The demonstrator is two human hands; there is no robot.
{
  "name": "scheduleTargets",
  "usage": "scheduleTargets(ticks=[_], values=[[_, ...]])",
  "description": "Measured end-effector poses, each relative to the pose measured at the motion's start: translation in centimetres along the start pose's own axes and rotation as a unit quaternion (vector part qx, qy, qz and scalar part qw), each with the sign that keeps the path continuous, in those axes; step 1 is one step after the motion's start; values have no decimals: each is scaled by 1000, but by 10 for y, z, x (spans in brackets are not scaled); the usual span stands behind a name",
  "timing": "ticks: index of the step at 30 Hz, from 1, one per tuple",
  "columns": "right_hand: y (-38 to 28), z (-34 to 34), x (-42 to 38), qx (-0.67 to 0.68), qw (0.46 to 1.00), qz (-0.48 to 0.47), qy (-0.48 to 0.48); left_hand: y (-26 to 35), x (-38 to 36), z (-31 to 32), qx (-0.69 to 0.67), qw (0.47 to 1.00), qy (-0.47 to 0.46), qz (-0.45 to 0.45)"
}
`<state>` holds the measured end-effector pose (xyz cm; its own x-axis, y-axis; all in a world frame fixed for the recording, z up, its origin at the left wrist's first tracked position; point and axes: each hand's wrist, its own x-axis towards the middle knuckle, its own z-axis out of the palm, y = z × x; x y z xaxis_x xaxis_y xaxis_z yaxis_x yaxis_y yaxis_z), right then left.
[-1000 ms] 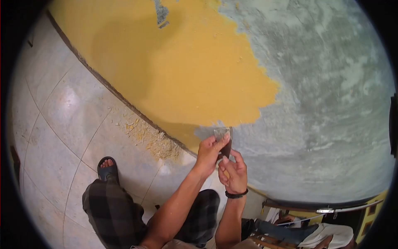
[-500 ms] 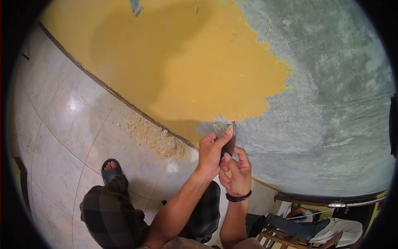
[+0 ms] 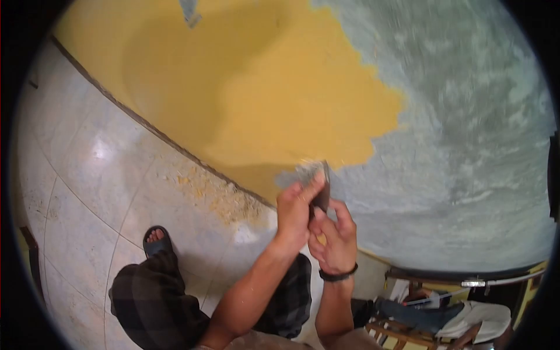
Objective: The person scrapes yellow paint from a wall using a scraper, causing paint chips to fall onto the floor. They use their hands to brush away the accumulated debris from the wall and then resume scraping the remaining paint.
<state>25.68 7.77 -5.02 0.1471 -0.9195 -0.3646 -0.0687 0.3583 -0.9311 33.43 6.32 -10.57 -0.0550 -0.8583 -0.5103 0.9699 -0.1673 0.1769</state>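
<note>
Both hands are closed on a scraper (image 3: 325, 193), whose blade edge meets the wall where yellow paint (image 3: 303, 93) borders bare grey plaster (image 3: 408, 181). My left hand (image 3: 293, 217) grips near the blade, thumb lying on its face. Lower down, around the handle end, my right hand (image 3: 337, 242) is wrapped, with a dark band at the wrist. Paint shavings gather at the blade's edge. The handle is mostly hidden by my fingers.
Scraped flakes (image 3: 227, 201) lie along the wall's base on the tiled floor (image 3: 87, 192). My sandalled foot (image 3: 156, 240) stands on the left. At lower right, a person (image 3: 426, 315) is on a wooden bench (image 3: 402, 336).
The scraper and both hands have shifted slightly up the wall into the yellow paint's lower edge. More shavings show at the blade. The whole view has moved a little.
</note>
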Motion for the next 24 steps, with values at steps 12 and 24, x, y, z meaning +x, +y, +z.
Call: scheduleTargets(ticks=[12,24], values=[[-4,31,16,-15,997,8,-76,36,15,-6,-75,990,-6,116],[26,-27,-9,-55,994,-19,-89,-16,6,-9,-63,997,-7,41]])
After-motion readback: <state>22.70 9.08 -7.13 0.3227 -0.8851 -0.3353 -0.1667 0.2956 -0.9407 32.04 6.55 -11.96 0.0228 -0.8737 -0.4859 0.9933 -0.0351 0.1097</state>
